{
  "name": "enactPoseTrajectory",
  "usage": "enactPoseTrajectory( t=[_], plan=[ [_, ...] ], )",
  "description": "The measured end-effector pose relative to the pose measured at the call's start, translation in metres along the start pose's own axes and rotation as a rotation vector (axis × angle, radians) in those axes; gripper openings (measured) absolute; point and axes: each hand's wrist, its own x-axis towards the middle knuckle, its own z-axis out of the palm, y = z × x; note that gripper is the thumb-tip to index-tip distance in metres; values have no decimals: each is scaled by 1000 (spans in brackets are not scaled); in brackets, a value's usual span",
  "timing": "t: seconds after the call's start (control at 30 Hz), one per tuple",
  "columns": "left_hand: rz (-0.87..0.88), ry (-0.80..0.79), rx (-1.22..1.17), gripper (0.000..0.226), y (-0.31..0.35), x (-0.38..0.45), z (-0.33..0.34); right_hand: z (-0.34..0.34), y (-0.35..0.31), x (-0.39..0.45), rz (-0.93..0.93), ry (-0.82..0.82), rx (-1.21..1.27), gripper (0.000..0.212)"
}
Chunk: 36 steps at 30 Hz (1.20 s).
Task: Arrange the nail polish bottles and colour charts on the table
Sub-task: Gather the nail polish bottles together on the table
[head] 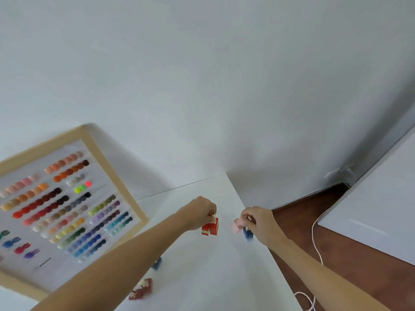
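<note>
Hands both out over the far corner of the white table point(202, 277), each pinching bottles by the caps.

Left hand point(199, 213): fingers closed around gold caps, holding 2 red square nail polish bottles point(210, 228) side by side. Bottles hang just above the tabletop or touch it, can't tell which.

Right hand point(258, 223): fingers closed on caps too, holding a pale pink square bottle point(236, 226) and a dark blue bottle point(248, 235). Both are motion-blurred. Pink one sits toward the left hand, blue one lower, near the table's right edge.

Still on the table, partly under the left forearm: 1 blue bottle point(156, 263) and a cluster of dark red bottles point(142, 289) nearer the camera. Count in the cluster is unclear, blurred.

Wood-framed colour chart point(56, 212) with rows of nail swatches stands at the left, leaning back against the white wall point(202, 86), lower edge on the table. Swatches run from nudes and reds through greens, blues and purples.

Right of the table: brown wooden floor point(336, 232), a thin pink cord point(315, 239) trailing across it, and a second white surface point(381, 209) at the far right, well apart from the table.
</note>
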Motion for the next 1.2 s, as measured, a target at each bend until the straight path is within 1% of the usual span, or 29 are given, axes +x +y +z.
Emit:
enactPoseTrajectory(
  t=[0.2, 0.4, 0.53, 0.63, 0.8, 0.87, 0.93, 1.03, 1.13, 1.2],
  plan=[
    [-92, -23, -38, 24, 21, 42, 34, 8, 31, 13, -7, -18, -17, 5],
    [-125, 29, -80, 23, 25, 57, 51, 25, 42, 23, 16, -19, 16, 7],
    [-141, 75, -109, 22, 25, 61, 55, 31, 42, 25, 12, 32, 12, 6],
    [-148, 85, -125, 22, 25, 61, 58, 33, 41, 22, 10, 79, 18, 13],
    [-140, 90, -157, 22, 21, 59, 61, 33, 38, 13, -1, 107, 46, 11],
    [-129, 72, -170, 26, 19, 57, 60, 32, 37, 10, -7, 109, 39, 10],
    [-121, 40, -178, 38, 17, 54, 59, 31, 35, 7, -7, 105, 25, 10],
    [-114, 20, -174, 54, 10, 43, 53, 30, 30, 0, -2, 121, 23, 17],
    [-81, 44, -173, 56, -3, 23, 36, 29, 19, -10, -30, 191, -66, 25],
    [-64, 68, -183, 54, -18, 2, 21, 32, 9, -14, -90, 266, -98, 23]
  ],
)
